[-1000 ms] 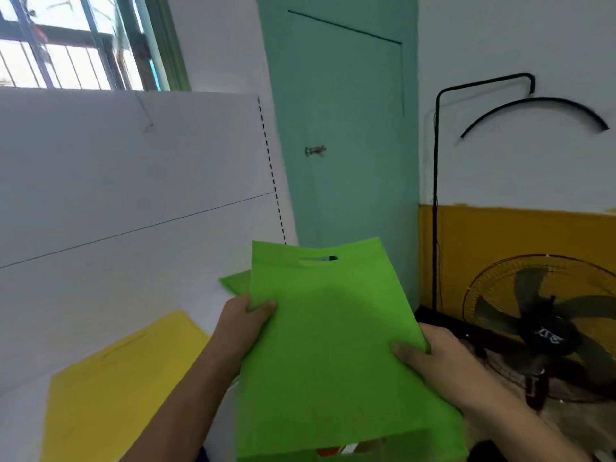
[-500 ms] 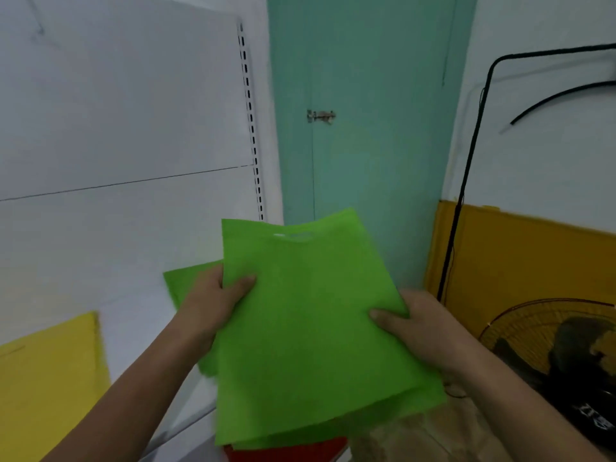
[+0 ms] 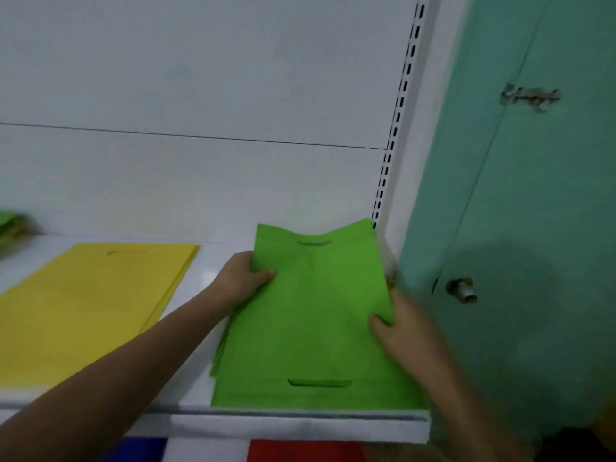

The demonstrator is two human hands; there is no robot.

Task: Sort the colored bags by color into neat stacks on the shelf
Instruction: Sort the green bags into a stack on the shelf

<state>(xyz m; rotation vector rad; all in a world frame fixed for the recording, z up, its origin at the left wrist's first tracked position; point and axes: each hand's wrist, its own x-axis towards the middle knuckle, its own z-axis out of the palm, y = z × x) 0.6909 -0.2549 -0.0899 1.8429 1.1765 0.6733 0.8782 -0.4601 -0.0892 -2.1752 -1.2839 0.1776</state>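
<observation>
A stack of green bags [image 3: 313, 331] lies at the right end of the white shelf [image 3: 200, 281], its far edge curling up against the back panel. My left hand [image 3: 245, 278] grips the stack's left edge, thumb on top. My right hand [image 3: 406, 331] holds the right edge, thumb pressing on the top bag. A handle slot shows near the stack's front edge and another near its far edge. To the left lies a flat stack of yellow bags [image 3: 90, 311].
More green and yellowish bags [image 3: 11, 228] sit blurred at the shelf's far left. On the shelf below, a blue bag [image 3: 140, 450] and a red bag [image 3: 303, 451] show. A teal door [image 3: 520, 228] with a latch stands right of the shelf's slotted upright [image 3: 396, 121].
Both hands have brought the green bags down from mid-air onto the right end of the shelf. The view has swung left and down; the fan has left it.
</observation>
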